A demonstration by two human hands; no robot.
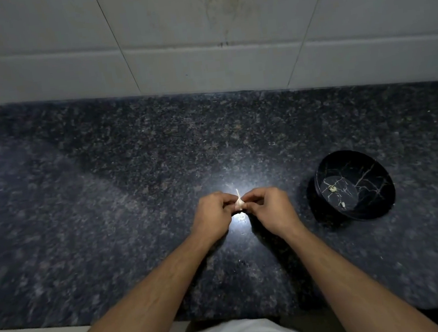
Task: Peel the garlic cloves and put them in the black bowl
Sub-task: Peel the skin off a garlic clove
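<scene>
So you've got both hands bunched together over the dark speckled granite desk (107, 205), right above that bright glare spot. Your left hand (212, 215) and right hand (270, 210) are both curled in, and the fingers (254, 196) of each are pinching the same small pale garlic piece with the papery pointed tip (239, 202). It sits dead centre between your two hands, long axis roughly upright, with the thin tip poking up and away from you. Neither hand is really nearer, they're sharing it evenly.

The round black bowl with the white marble veining (380, 202) is off to your right, well apart from the hands and tilted so its opening faces you. Your right hand is clearly the closer one, so I'd guess that's the one to carry the clove over once the skin's off. That's the relation that matters: bowl to the right, garlic in the middle.

Counts: one garlic piece in hand, one bowl, and one small pale bit (331, 188) already lying inside it, probably a peeled clove but too tiny to be sure. There's another little light fleck lower in the bowl, can't tell what. A few pale scraps sit on the desk under your hands, likely skin.
</scene>
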